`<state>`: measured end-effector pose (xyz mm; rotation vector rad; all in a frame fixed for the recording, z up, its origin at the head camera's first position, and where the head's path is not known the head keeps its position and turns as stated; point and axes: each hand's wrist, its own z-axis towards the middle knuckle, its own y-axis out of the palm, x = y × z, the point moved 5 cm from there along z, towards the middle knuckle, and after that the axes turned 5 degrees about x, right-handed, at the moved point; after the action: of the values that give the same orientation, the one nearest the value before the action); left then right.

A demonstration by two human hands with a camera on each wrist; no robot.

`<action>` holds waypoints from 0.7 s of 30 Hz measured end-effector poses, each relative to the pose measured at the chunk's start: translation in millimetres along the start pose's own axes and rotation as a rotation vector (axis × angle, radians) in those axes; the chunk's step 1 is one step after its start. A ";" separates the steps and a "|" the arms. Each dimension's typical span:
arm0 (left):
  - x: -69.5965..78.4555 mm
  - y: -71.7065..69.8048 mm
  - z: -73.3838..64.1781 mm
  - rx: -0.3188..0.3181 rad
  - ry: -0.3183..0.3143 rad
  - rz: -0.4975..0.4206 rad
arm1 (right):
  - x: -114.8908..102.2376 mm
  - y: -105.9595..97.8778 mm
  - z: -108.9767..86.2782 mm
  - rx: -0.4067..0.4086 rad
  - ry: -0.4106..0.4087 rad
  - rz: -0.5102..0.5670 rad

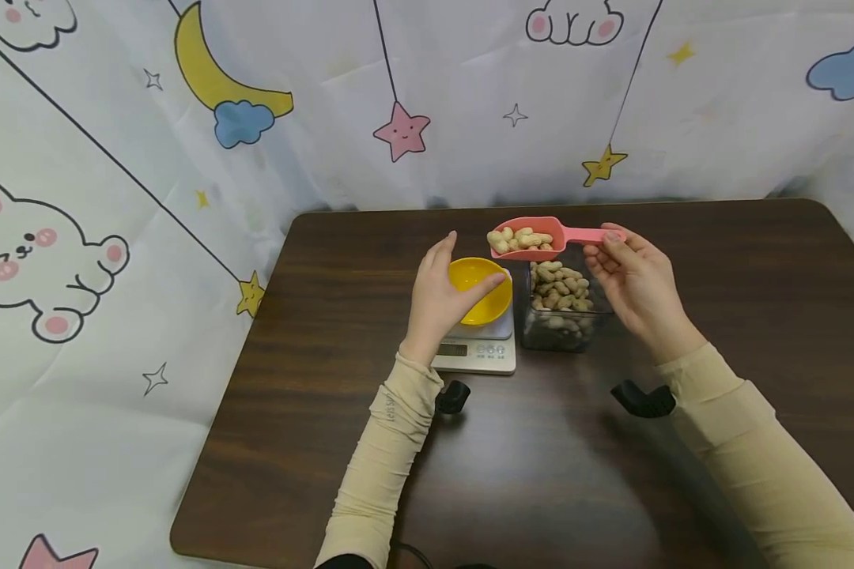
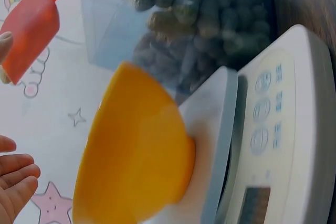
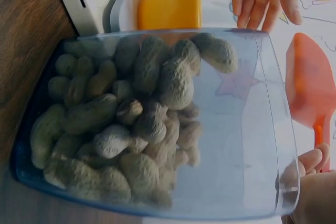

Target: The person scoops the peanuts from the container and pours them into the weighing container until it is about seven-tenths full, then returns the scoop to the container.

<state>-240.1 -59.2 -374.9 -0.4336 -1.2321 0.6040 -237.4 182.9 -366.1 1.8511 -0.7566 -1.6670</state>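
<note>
Dark wood tbl, w/ cartoon-print white cloth at far side & left; R hand pinches handle of pink scoop, peanuts in its left end, raised over far part of see-through box. L hand, thumb & fingers spread apart, is over left side of yellow bowl on scale, just left of box. Tbl's far edge runs close behind; wood extends near, L & R.

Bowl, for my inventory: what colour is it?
The bowl is yellow, shown best in the head view.
</note>
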 end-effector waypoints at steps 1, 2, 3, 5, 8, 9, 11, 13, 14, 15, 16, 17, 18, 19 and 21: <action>-2.3 -2.0 0.5 0.004 -0.007 -0.003 | 1.0 1.4 1.3 0.003 0.002 -0.007; -4.6 -3.7 0.8 0.007 -0.013 -0.004 | 1.9 2.8 2.4 0.003 0.004 -0.016; -7.0 -5.1 0.8 0.006 -0.019 -0.004 | 2.9 4.0 3.3 0.003 0.009 -0.015; -12.1 -6.8 0.2 -0.004 -0.038 -0.004 | 5.0 6.1 4.9 0.003 0.017 -0.030; -19.4 -7.4 -1.8 -0.023 -0.058 -0.003 | 8.3 8.4 7.2 -0.010 0.036 -0.030; -21.6 -7.0 -2.8 -0.030 -0.063 0.002 | 9.4 9.1 7.9 -0.014 0.043 -0.029; -25.8 -4.8 -5.1 -0.043 -0.069 0.015 | 11.1 9.6 9.2 -0.016 0.052 -0.044; -29.9 -1.1 -8.2 -0.059 -0.074 0.039 | 12.0 9.3 9.9 -0.010 0.056 -0.080; -31.9 1.1 -10.0 -0.067 -0.077 0.048 | 12.3 8.8 10.2 -0.002 0.055 -0.111; -33.9 3.3 -11.8 -0.074 -0.080 0.053 | 12.6 8.4 10.4 0.006 0.055 -0.143; -36.4 5.8 -13.6 -0.082 -0.085 0.062 | 13.0 7.8 10.6 0.012 0.058 -0.175; -38.9 7.8 -15.4 -0.088 -0.091 0.068 | 13.6 7.5 11.1 0.016 0.061 -0.211; -41.5 9.4 -17.1 -0.093 -0.099 0.073 | 14.4 7.6 11.4 0.014 0.067 -0.237; -44.2 10.8 -18.6 -0.096 -0.105 0.074 | 15.2 8.2 11.6 0.008 0.076 -0.254; -48.3 13.8 -20.8 -0.106 -0.115 0.076 | 16.6 8.7 12.9 0.005 0.083 -0.314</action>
<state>-233.0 -79.2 -424.9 -0.5431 -1.3663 0.6369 -249.3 164.7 -372.8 2.1148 -0.4525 -1.7605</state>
